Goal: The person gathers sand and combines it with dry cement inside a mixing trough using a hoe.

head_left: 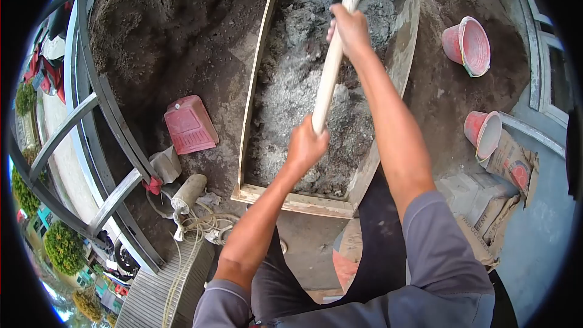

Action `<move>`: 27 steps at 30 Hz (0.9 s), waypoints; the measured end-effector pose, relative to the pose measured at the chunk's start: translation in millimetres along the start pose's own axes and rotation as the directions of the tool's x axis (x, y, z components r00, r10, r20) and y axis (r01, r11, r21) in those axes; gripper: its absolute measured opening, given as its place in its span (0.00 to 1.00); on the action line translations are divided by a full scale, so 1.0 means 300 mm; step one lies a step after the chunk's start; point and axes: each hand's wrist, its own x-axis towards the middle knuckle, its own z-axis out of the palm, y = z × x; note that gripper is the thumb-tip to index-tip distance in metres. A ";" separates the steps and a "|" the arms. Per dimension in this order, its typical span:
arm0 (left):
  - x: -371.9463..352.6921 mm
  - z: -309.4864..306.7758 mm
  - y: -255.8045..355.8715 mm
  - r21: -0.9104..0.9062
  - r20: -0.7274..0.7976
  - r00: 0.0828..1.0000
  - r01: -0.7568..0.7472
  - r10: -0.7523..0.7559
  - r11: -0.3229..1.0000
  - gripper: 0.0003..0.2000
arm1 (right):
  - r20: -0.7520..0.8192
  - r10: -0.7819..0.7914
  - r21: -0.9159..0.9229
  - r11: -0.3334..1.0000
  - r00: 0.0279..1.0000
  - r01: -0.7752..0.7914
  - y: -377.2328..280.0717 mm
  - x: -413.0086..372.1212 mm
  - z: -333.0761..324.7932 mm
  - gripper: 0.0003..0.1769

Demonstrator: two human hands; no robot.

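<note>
The left hand (pixel 306 147) and right hand (pixel 352 31) wrap fingers round the stiff-looking pole (pixel 331 82), best held well apart. Its hidden end may be heavy.

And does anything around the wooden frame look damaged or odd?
The brown cement packaging beside the lower red bucket looks torn and crumpled, with ragged edges. Nothing else clearly stands out; the grey mix lies inside the wooden frame.

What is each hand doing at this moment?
Left hand: closed around the wooden handle, near its lower end.
Right hand: closed around same handle, higher up.
</note>
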 end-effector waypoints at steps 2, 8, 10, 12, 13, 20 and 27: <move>0.174 -0.058 0.045 0.005 0.049 0.989 0.136 -0.136 0.991 0.14 | -0.038 0.064 -0.020 0.998 0.997 -0.064 0.078 0.222 0.068 0.16; -0.146 0.011 -0.033 -0.256 0.094 0.920 0.392 -0.381 0.884 0.13 | 0.032 0.241 -0.330 0.919 0.970 -0.217 0.313 -0.009 0.139 0.20; -0.312 0.024 -0.022 -0.321 0.111 0.888 0.457 -0.446 0.830 0.14 | 0.050 0.230 -0.396 0.898 0.972 -0.192 0.293 -0.172 0.108 0.20; -0.468 -0.016 0.036 -0.236 0.109 0.908 0.420 -0.405 0.876 0.14 | 0.021 0.250 -0.281 0.931 0.968 -0.235 0.243 -0.349 0.069 0.16; -0.551 -0.008 0.018 -0.239 0.092 0.934 0.358 -0.346 0.903 0.14 | 0.009 0.258 -0.258 0.934 0.966 -0.247 0.246 -0.424 0.038 0.15; -1.075 0.000 0.045 -0.118 0.214 0.904 0.400 -0.370 0.909 0.15 | -0.052 0.422 -0.052 0.904 0.905 -0.425 0.227 -0.936 -0.157 0.16; -0.800 0.058 0.159 -0.153 0.206 0.951 0.263 -0.229 0.953 0.18 | -0.138 0.248 -0.119 0.957 0.959 -0.264 0.013 -0.701 -0.262 0.14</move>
